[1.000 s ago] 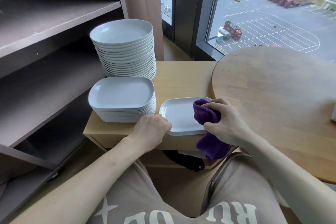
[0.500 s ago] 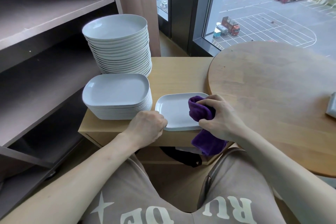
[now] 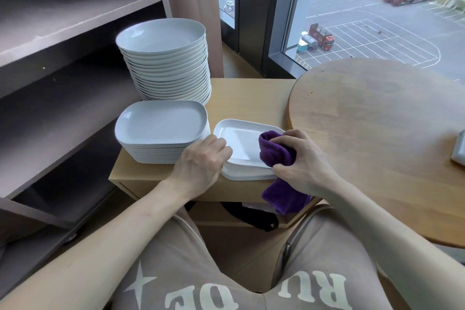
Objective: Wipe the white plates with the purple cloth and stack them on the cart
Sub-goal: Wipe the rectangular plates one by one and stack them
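A round wooden worktop [image 3: 377, 133] is standing at the right, just beside the wooden cart [image 3: 251, 98] that is carrying all the plates. A tall stack of round plates [image 3: 166, 63] is sitting at the cart's far left, and a lower stack of rectangular plates [image 3: 161, 128] is lying in front of it. A single rectangular plate [image 3: 239, 143] is lying just right of that stack, at the cart's near edge. The left hand [image 3: 201, 161] is steadying its left rim, fingers curled over it. The right hand [image 3: 304, 161] is gripping the bunched purple cloth [image 3: 274, 151] and pressing it onto the plate's right side. Judging by the stacks, much is probably done; this plate is being wiped and not yet stacked.
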A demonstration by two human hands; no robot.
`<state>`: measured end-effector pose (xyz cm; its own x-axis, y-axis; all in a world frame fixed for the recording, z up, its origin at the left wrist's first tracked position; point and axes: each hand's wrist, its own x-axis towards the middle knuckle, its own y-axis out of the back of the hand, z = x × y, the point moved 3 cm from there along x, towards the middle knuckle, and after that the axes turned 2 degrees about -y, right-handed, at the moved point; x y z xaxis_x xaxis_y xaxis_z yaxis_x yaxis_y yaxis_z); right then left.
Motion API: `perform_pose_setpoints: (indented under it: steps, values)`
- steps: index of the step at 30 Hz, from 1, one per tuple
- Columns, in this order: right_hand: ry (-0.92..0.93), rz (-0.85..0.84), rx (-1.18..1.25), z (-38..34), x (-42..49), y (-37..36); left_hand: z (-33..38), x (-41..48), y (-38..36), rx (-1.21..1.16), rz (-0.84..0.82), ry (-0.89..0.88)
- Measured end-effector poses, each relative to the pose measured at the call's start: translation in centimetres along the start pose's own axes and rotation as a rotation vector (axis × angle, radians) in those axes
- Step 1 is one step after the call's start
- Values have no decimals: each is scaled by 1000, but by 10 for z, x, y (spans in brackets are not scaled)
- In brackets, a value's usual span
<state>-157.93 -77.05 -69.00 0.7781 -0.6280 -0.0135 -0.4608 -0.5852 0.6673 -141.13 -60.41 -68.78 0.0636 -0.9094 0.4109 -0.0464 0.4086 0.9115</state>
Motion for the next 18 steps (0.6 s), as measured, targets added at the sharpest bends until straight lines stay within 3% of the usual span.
perform_pose_setpoints:
  steps: [12,18]
  values:
    - [67,195,21,-2,2,11,-30,2,61,-98,201,151]
    - [57,161,51,3,4,10,-71,-19,91,-48,225,301]
